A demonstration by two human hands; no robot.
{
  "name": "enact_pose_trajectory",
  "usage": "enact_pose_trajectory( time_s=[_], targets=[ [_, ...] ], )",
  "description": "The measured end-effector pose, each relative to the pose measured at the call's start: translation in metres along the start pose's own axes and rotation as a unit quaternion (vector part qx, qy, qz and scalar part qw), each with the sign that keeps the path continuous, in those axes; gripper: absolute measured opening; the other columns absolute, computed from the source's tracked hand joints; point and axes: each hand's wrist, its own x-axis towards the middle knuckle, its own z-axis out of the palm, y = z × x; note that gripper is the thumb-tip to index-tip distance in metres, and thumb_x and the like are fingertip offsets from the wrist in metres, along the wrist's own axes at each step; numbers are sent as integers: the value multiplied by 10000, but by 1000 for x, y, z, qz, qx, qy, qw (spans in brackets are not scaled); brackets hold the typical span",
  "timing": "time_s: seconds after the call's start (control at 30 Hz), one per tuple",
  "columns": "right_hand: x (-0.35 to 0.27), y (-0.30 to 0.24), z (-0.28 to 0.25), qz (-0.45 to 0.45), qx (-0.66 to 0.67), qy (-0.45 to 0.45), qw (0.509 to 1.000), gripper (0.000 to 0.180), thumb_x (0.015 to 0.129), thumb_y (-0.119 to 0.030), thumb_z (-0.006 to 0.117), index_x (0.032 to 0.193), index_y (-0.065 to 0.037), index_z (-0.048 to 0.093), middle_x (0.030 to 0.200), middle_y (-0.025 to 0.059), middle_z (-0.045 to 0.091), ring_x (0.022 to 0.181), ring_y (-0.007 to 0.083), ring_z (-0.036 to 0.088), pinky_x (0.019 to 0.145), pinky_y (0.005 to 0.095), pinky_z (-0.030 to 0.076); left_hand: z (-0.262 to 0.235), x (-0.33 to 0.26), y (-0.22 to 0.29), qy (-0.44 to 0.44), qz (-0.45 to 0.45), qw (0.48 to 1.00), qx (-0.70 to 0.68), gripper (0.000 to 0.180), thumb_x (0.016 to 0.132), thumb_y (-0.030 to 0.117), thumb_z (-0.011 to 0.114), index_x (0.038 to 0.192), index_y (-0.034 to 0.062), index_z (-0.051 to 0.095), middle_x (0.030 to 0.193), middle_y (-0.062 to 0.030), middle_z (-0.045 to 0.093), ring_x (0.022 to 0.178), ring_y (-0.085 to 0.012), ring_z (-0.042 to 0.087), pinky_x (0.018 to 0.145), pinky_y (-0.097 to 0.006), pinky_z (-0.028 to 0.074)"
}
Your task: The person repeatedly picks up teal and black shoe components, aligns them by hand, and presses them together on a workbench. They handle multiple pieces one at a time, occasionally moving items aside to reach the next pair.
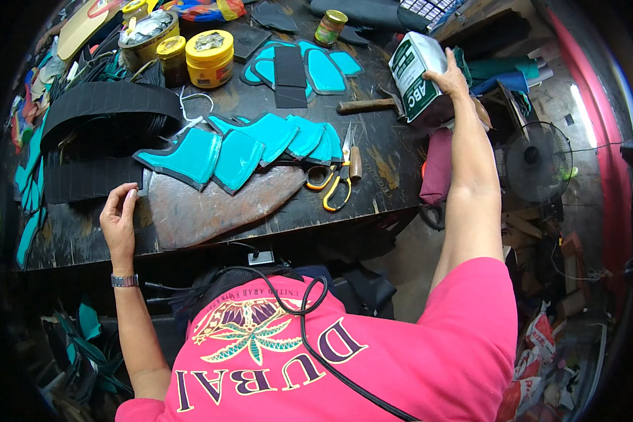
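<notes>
My right hand [451, 76] grips the side of a green and white rectangular tin [418, 88], which leans at the far right of the workbench. Near the bench's front left, my left hand [119, 221] has its thumb and fingers pinched together; what they hold, if anything, is too small to make out. Its fingertips are beside the end of a ribbed black strip [95, 179] and the left edge of a worn brown slab [218, 204]. Overlapping turquoise pieces with dark borders [239, 160] lie along the slab's far edge.
Yellow-handled scissors [339, 184] and a wooden-handled hammer [369, 105] lie right of centre. Farther back are a yellow tub [209, 60], a small jar [330, 28] and more turquoise pieces [325, 70]. A fan [538, 162] stands right of the bench.
</notes>
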Motion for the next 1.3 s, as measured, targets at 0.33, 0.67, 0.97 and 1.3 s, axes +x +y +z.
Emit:
enact_pose_trajectory(
  time_s=[0.33, 0.67, 0.97, 1.3],
  targets=[
    [4, 61, 24, -10, -11, -51, 999, 1075, 773, -723, 623, 1575, -69, 329, 1510, 320, 416, 1401, 431, 432, 1146, 479, 352, 2, 2, 3, -2, -40, 999, -33, 171, 998, 93, 640, 1130, 18, 718, 1061, -11, 691, 943, -91, 620, 887, -239, 494],
    [-60, 22, -12, -64, -183, 99, 976, 900, 788, -787, 630, 1217, 4, 635, 1179, 326, 624, 1093, 494, 623, 921, 524, 524, 2, 5, -2, -9, -10, 999, -30, 193, 998, 100, 648, 1156, 14, 715, 1080, -29, 702, 976, -101, 638, 902, -240, 497],
    [-70, -10, 8, -46, -396, 93, 912, 430, 852, -316, 659, 1186, -49, 697, 1166, 182, 629, 1131, 399, 576, 941, 595, 456, 4, 9, -5, 7, -13, 999, -39, 213, 990, 141, 671, 1172, 44, 728, 1094, -40, 725, 981, -113, 672, 906, -248, 526],
    [-128, -9, 0, -98, 107, 386, 911, 702, 849, -333, 756, 1436, -32, 514, 1442, 241, 520, 1344, 439, 459, 1113, 506, 397, 5, 12, -7, -9, 1, 1000, -15, 217, 993, 162, 672, 1172, 59, 737, 1092, -46, 731, 985, -112, 674, 908, -250, 528]
  ],
)
